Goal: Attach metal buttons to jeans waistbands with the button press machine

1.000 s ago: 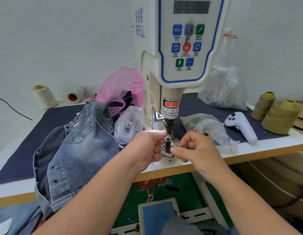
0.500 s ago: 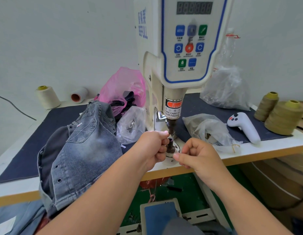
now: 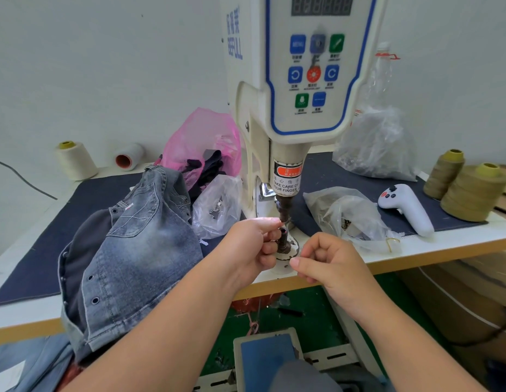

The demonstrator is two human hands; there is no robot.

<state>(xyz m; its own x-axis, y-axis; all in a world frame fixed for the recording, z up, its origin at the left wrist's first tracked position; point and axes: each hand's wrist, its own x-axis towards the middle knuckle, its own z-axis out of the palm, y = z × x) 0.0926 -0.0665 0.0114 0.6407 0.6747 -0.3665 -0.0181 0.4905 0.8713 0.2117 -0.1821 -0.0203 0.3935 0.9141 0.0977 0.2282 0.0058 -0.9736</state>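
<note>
My left hand (image 3: 251,244) reached in from the left with its fingers curled, thumb and forefinger pinched together at the lower die post (image 3: 283,238) of the button press machine (image 3: 299,80); whether a button sat between them I could not tell. My right hand (image 3: 328,261) hung just right of the post, fingers curled in and thumb against forefinger, any small part in that pinch too hidden to make out. The post stood upright directly under the upper punch (image 3: 282,207). The grey jeans (image 3: 133,250) lay heaped on the counter (image 3: 444,247) to my left, draping over its front edge. Clear plastic bags (image 3: 348,216) lay right of the machine, with a white controller (image 3: 404,206) and thread cones (image 3: 472,190) beyond them.
</note>
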